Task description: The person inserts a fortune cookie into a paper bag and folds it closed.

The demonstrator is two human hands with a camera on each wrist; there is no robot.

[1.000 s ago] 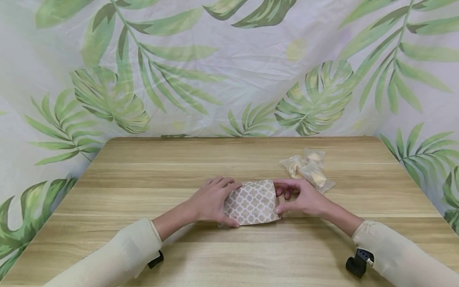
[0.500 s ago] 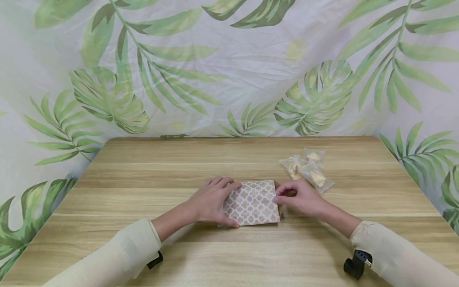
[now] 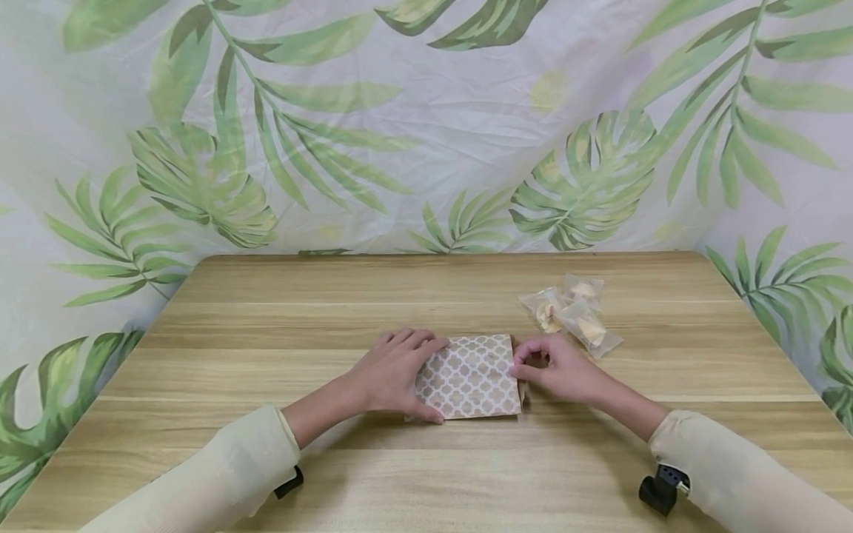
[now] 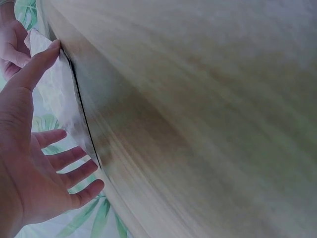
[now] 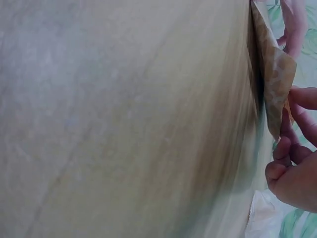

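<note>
A flat paper bag (image 3: pixel 469 376) with a white lattice print on tan lies on the table, its open end to the right. My left hand (image 3: pixel 397 374) spans the bag's left end with spread, mostly straight fingers. The thumb rests on the near edge and the index finger on the far edge. At the mouth, my right hand (image 3: pixel 560 366) pinches the edge between thumb and index finger. The right wrist view shows the bag's side (image 5: pixel 278 74) and the right fingers (image 5: pixel 301 106) at its rim. How far those fingertips reach inside is hidden.
Three clear packets (image 3: pixel 576 314) holding pale yellow pieces, perhaps cookies, lie overlapping behind my right hand. The wooden table (image 3: pixel 266 296) meets a leaf-print cloth (image 3: pixel 373 133) at its back edge. One packet (image 5: pixel 265 215) shows low in the right wrist view.
My right fingers were spread at the bag's mouth a second ago and have come together on its edge. The left hand and the packets have stayed put.
</note>
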